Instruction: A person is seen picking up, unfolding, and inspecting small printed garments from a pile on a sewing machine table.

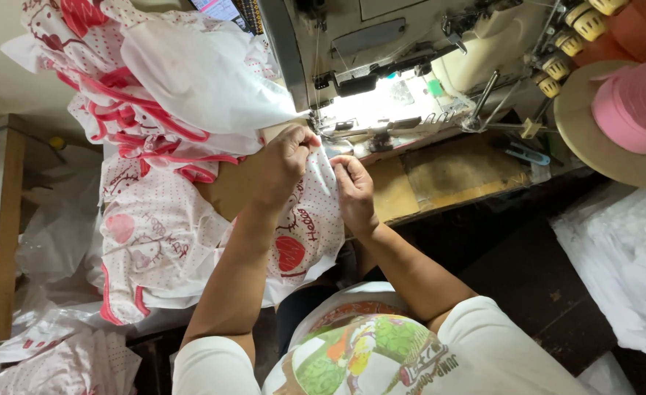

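My left hand (pixel 286 162) pinches the edge of a white fabric piece with red dots and a red cartoon print (pixel 310 230), right at the lit needle area (pixel 381 99) of a grey industrial sewing machine (pixel 389 44). Just to its right, my right hand (pixel 354 192) grips the same fabric with its fingers closed on the cloth. The piece hangs down from the table edge over my lap between my forearms.
A heap of the same dotted fabric with pink-red trim (pixel 144 95) lies to the left, with more pieces (pixel 151 241) below it. A pink tape roll on a tan disc (pixel 634 110) sits at right, and blue snips (pixel 522 152) lie on the wooden table (pixel 440 179).
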